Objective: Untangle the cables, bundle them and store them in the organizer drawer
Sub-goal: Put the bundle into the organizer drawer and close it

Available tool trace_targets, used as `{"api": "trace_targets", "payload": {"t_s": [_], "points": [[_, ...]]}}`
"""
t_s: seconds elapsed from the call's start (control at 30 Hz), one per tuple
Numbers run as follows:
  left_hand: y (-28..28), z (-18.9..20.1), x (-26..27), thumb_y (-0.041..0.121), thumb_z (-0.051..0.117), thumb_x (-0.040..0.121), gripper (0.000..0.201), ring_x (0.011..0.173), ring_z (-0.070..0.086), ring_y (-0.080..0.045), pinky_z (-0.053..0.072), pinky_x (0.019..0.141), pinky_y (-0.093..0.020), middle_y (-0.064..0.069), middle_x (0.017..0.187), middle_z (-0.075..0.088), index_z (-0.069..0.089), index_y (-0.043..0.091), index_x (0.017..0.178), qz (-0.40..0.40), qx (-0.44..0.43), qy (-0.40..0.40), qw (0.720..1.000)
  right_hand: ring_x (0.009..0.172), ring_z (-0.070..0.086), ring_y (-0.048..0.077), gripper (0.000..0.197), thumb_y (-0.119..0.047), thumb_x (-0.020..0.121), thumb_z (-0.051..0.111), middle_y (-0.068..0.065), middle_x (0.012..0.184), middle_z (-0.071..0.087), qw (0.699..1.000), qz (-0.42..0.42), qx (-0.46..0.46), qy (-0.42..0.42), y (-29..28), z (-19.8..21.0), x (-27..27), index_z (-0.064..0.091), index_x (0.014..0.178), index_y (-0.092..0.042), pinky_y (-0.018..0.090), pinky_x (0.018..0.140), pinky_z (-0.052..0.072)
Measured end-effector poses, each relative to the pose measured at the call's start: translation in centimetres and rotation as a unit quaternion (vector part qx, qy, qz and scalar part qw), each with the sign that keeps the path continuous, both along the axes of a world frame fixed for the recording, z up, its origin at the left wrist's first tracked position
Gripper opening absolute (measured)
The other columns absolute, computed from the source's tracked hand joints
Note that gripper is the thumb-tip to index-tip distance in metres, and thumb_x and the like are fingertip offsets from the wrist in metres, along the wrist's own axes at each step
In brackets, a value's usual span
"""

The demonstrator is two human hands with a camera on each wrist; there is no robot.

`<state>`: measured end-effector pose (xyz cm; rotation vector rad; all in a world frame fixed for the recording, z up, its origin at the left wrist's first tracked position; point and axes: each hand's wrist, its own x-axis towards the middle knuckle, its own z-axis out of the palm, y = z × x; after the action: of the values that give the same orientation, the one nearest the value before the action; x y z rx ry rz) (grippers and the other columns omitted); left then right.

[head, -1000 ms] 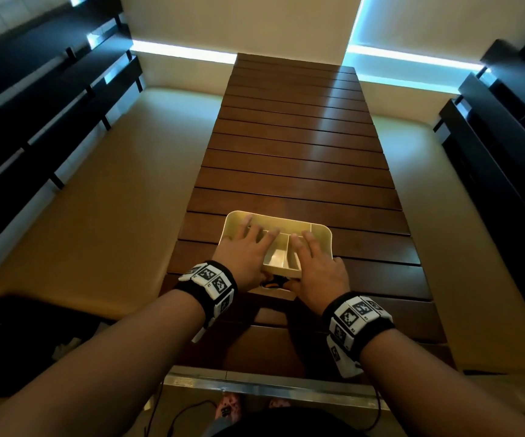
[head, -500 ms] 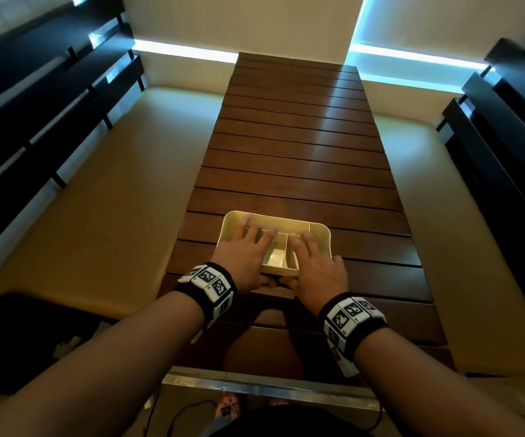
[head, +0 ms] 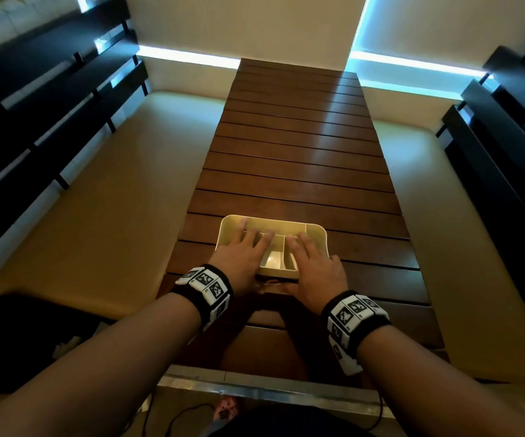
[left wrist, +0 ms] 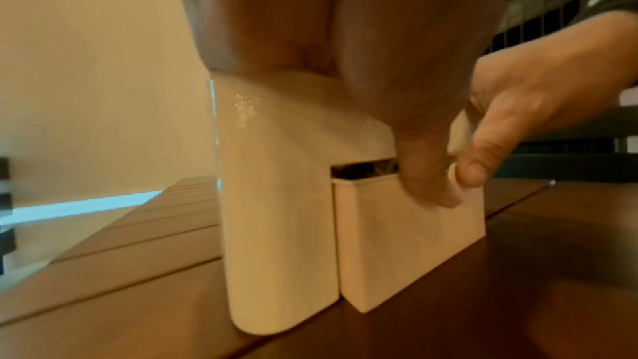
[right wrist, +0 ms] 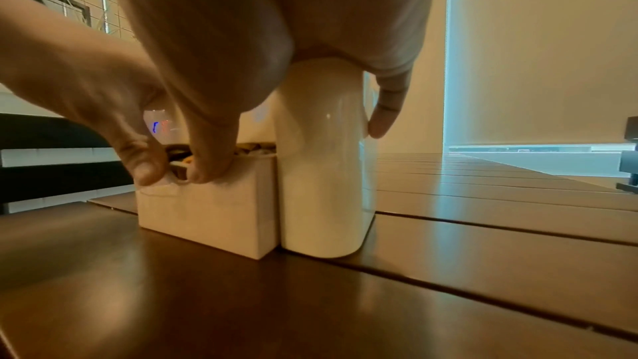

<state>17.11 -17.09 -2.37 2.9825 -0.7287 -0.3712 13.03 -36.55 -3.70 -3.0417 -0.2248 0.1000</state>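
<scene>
A cream organizer (head: 315, 231) stands on the slatted wooden table (head: 299, 171). My left hand (head: 243, 251) and right hand (head: 315, 264) lie flat across its top, fingers spread and straight. The drawer (left wrist: 407, 242) juts slightly out of the front, also seen in the right wrist view as drawer (right wrist: 207, 217). Both thumbs press on its upper front edge: left thumb (left wrist: 424, 174), right thumb (right wrist: 210, 154). Bundled cables (right wrist: 253, 150) show through the narrow gap above the drawer. The right little finger (right wrist: 383, 119) hangs over the organizer's side.
Tan padded benches (head: 103, 216) flank the table, with dark slatted backrests (head: 34, 127) on both sides. A metal edge (head: 270, 389) runs along the table's near end, and a thin black cable (head: 188, 408) dangles below it.
Both hands have stayed on the organizer. The drawer looks slightly further in than a second ago; the view has barely shifted.
</scene>
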Motion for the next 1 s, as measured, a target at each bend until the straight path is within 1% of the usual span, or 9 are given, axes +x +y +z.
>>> {"api": "trace_targets", "payload": {"t_s": [0.17, 0.33, 0.47, 0.53, 0.6, 0.7, 0.77, 0.87, 1.0], "points": [[0.0, -0.4, -0.6, 0.055, 0.071, 0.081, 0.112, 0.152, -0.008, -0.035, 0.046, 0.104, -0.054, -0.008, 0.16, 0.016, -0.008, 0.027, 0.156, -0.003, 0.007, -0.027, 1.0, 0.147, 0.026, 0.026, 0.1, -0.068, 0.077, 0.065, -0.001, 0.163, 0.019, 0.999, 0.013, 0.003, -0.042, -0.1, -0.8, -0.6, 0.014, 0.155, -0.031, 0.05, 0.112, 0.031], [0.3, -0.1, -0.4, 0.059, 0.07, 0.079, 0.115, 0.152, -0.003, -0.036, 0.011, 0.121, -0.059, -0.009, 0.163, 0.013, -0.007, 0.025, 0.157, -0.031, 0.026, -0.046, 0.998, 0.152, 0.012, 0.028, 0.097, -0.073, 0.078, 0.058, 0.002, 0.165, 0.015, 0.994, 0.065, -0.033, -0.087, -1.0, -1.8, -0.6, 0.023, 0.155, -0.024, 0.053, 0.12, 0.01], [1.1, 0.0, 0.1, 0.072, 0.066, 0.074, 0.12, 0.152, -0.004, -0.038, -0.004, 0.114, -0.071, -0.005, 0.167, 0.003, -0.015, 0.034, 0.154, -0.048, 0.064, -0.069, 0.994, 0.148, 0.024, 0.026, 0.095, -0.067, 0.078, 0.061, 0.005, 0.162, 0.023, 0.99, 0.081, -0.023, -0.114, -1.3, -1.8, -0.7, 0.028, 0.154, -0.02, 0.051, 0.119, 0.014], [1.3, -0.1, 0.3, 0.075, 0.063, 0.074, 0.118, 0.15, -0.007, -0.042, -0.002, 0.106, -0.08, 0.001, 0.167, -0.003, -0.021, 0.041, 0.151, -0.034, 0.061, -0.061, 0.996, 0.148, 0.025, 0.024, 0.095, -0.067, 0.077, 0.063, 0.004, 0.161, 0.025, 0.989, 0.088, -0.012, -0.117, -1.7, -1.7, -0.7, 0.028, 0.154, -0.022, 0.05, 0.119, 0.017], [1.3, -0.2, 0.4, 0.075, 0.064, 0.073, 0.12, 0.15, -0.008, -0.043, 0.008, 0.103, -0.083, 0.006, 0.167, -0.006, -0.023, 0.044, 0.149, -0.03, 0.052, -0.05, 0.997, 0.149, 0.024, 0.024, 0.095, -0.068, 0.077, 0.06, 0.001, 0.162, 0.026, 0.989, 0.099, -0.009, -0.113, -2.4, -1.6, -0.6, 0.026, 0.154, -0.024, 0.05, 0.119, 0.02], [1.5, -0.3, 0.4, 0.073, 0.066, 0.073, 0.119, 0.15, -0.009, -0.043, 0.022, 0.104, -0.08, 0.007, 0.167, -0.006, -0.02, 0.045, 0.15, -0.036, 0.035, -0.033, 0.998, 0.149, 0.023, 0.025, 0.094, -0.069, 0.077, 0.056, 0.001, 0.162, 0.025, 0.987, 0.118, -0.006, -0.109, -3.0, -1.8, -0.6, 0.025, 0.154, -0.025, 0.049, 0.118, 0.024], [1.7, -0.3, 0.5, 0.072, 0.066, 0.074, 0.117, 0.15, -0.007, -0.042, 0.028, 0.106, -0.076, 0.006, 0.167, -0.005, -0.018, 0.044, 0.151, -0.039, 0.03, -0.031, 0.998, 0.149, 0.023, 0.025, 0.094, -0.066, 0.076, 0.062, 0.002, 0.162, 0.025, 0.986, 0.122, 0.001, -0.114, -3.1, -2.2, -0.5, 0.029, 0.153, -0.023, 0.048, 0.117, 0.023], [1.7, -0.2, 0.4, 0.07, 0.067, 0.075, 0.116, 0.15, -0.007, -0.042, 0.03, 0.108, -0.072, 0.005, 0.167, -0.005, -0.015, 0.042, 0.152, -0.04, 0.029, -0.033, 0.998, 0.147, 0.029, 0.026, 0.095, -0.057, 0.073, 0.075, 0.004, 0.161, 0.028, 0.984, 0.119, 0.016, -0.128, -2.9, -2.4, -0.6, 0.036, 0.151, -0.02, 0.047, 0.116, 0.022], [1.7, -0.1, 0.2, 0.065, 0.07, 0.075, 0.122, 0.149, -0.012, -0.044, 0.024, 0.11, -0.072, 0.003, 0.166, -0.014, -0.021, 0.038, 0.151, -0.05, 0.046, -0.026, 0.997, 0.142, 0.039, 0.025, 0.086, -0.054, 0.073, 0.077, 0.005, 0.159, 0.032, 0.98, 0.116, 0.017, -0.163, -2.6, -2.8, -1.0, 0.047, 0.145, -0.017, 0.049, 0.116, 0.026]]}}
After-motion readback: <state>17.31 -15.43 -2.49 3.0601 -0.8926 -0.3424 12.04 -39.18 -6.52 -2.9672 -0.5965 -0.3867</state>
